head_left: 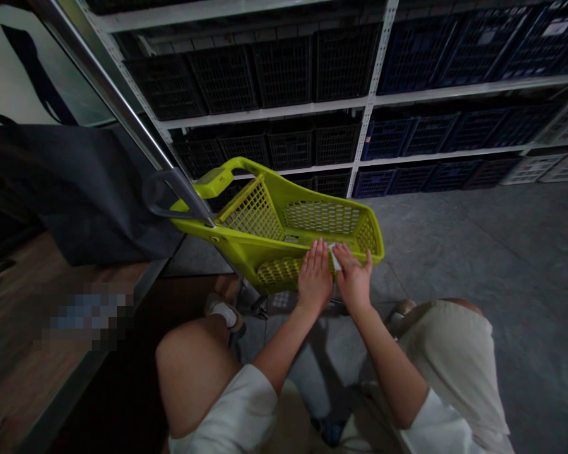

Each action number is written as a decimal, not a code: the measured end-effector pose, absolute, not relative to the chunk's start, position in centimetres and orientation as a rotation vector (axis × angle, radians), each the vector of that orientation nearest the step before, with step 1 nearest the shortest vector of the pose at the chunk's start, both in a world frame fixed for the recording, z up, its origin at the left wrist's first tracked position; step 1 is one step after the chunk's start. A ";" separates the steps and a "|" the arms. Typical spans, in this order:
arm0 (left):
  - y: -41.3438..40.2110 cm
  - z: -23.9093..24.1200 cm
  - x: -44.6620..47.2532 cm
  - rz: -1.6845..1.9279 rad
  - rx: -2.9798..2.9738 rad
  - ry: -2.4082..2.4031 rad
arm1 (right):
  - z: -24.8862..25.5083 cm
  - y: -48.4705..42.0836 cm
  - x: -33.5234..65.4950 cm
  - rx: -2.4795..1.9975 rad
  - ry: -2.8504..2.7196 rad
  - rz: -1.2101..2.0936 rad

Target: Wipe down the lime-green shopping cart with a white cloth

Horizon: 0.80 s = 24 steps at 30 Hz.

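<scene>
A lime-green shopping basket cart (322, 197) with lattice sides stands on the floor in front of my knees. My left hand (315, 277) lies with fingers outstretched against the near side and rim of the basket. Just to its right, my right hand (354, 277) grips a small white piece (335, 258) that looks like cloth or paper against the same rim. The little finger of that hand sticks up at the rim. Most of the white piece is hidden under the fingers.
White metal shelving (369, 107) with several dark crates (348, 63) runs along the back. At left are a dark bag (108, 189), a wooden tabletop (38, 277) and a slanting metal pole (123, 107) with a grey handle. Grey floor (459, 246) extends to the right.
</scene>
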<state>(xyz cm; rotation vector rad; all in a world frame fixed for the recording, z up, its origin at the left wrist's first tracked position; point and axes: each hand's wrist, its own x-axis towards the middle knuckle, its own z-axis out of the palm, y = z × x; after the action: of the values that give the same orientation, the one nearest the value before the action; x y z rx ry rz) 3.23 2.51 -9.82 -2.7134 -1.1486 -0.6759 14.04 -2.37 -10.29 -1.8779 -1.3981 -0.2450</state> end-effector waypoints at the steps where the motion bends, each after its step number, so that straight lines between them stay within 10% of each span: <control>1: 2.6 -9.9 3.2 -0.658 -2.706 -1.156 | -9.9 -1.9 13.1 -1.853 -1.442 -0.217; 24: 2.9 -9.9 3.4 -0.661 -2.745 -1.166 | -9.6 -1.2 12.6 -1.833 -1.475 -0.184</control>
<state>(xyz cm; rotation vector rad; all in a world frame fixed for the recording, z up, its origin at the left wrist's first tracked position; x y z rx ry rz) 3.38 2.90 -9.86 -2.7449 -1.1665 -0.6613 12.61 -1.22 -9.63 -1.8327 -1.4753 -0.1844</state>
